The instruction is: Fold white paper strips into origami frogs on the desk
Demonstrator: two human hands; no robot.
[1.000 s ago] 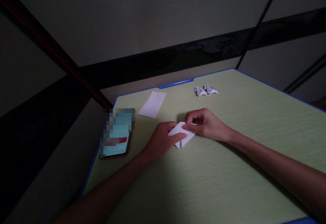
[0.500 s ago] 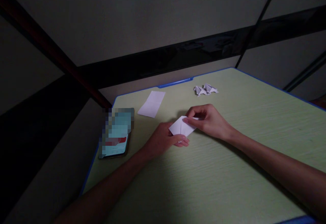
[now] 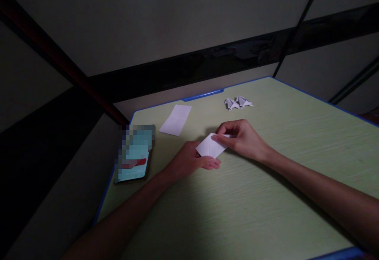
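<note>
A small folded white paper (image 3: 209, 146) is held just above the green table (image 3: 266, 197) between both hands. My left hand (image 3: 189, 160) grips its lower left edge, fingers curled under it. My right hand (image 3: 241, 137) pinches its upper right corner with thumb and forefinger. The paper is tilted, its creased face towards me.
A flat white paper strip (image 3: 175, 120) lies at the back left. Several small folded paper figures (image 3: 237, 102) sit near the far edge. A phone (image 3: 134, 155) lies at the table's left edge. The table has a blue rim (image 3: 203, 94); dark walls surround it.
The paper, pressed flat on the table a second ago, has been lifted and tilted up between both hands. My left fingers moved from on top of it to beneath it.
</note>
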